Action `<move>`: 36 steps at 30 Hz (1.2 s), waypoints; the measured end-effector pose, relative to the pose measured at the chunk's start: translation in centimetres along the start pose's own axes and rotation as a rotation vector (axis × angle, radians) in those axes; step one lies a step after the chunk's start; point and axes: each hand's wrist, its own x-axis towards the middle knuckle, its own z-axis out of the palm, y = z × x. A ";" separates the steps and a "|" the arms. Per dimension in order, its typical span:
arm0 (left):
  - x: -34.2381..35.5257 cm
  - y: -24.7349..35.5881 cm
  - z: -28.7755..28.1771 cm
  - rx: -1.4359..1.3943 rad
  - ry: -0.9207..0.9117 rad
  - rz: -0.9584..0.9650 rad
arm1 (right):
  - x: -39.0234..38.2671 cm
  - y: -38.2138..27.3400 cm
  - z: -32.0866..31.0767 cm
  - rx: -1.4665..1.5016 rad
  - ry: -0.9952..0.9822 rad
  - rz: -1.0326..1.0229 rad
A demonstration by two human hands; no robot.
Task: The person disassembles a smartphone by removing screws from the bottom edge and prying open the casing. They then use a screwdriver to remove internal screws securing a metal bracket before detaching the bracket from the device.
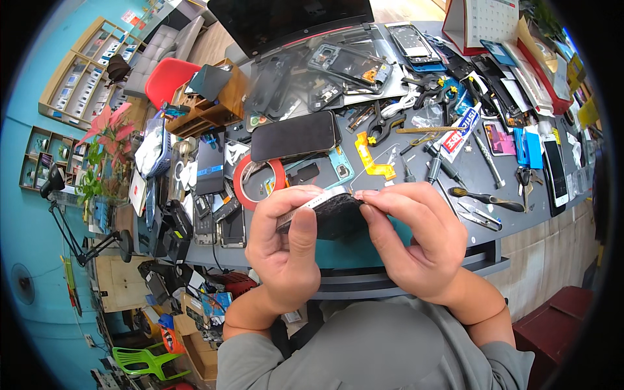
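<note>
Head view, room: teal walls, wooden wall shelves (84,68) at the left with small boxed items in their compartments, one grey sofa (162,49), one red chair (168,79).
Bench: one grey bench (478,172), curved along its near edge and crowded with phone parts and tools.
Floor clutter: one green plastic chair (144,361) and a cardboard box (200,351) at lower left, contents too small to tell.
Plant: one red-leaved plant (109,130) at the bench's left end.
Lamp: one black desk lamp (62,214) on a jointed arm, left of the bench.
Laptop: one dark laptop (286,23) at the far edge, screen blank.
Calendar: one red-backed desk calendar (484,19) at far right.
Wooden organiser: one wooden organiser (214,101), holding a dark flat item; the rest cannot be made out.
Whole phones: one black phone (296,135) face down mid-bench, one dark phone (554,170) at the right edge.
Tape: one red tape roll (250,170) just beyond the left hand.
Flex piece: one yellow flex piece (372,157).
Screwdrivers: at least three, one with a black handle (487,198), right of the hands.
Left hand (286,250): grip clenched on the cracked phone (325,209), thumb across its near side.
Right hand (406,234): fingertips pinching the same phone's right end.
Cracked phone: one, held in the air between both hands, above the near edge of the bench, tilted with one long edge up.
</note>
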 end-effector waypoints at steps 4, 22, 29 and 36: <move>0.0 -0.1 0.0 0.040 -0.016 0.039 | -0.2 -0.1 0.0 -0.010 0.009 -0.004; -0.8 0.4 2.0 -0.003 0.029 0.086 | -1.9 0.1 1.3 -0.161 0.059 -0.188; -0.8 0.4 2.4 -0.017 0.084 0.095 | -2.0 0.1 1.3 -0.160 0.055 -0.190; -0.7 0.1 2.5 -0.031 0.125 0.092 | -2.1 0.3 1.1 -0.117 0.028 -0.161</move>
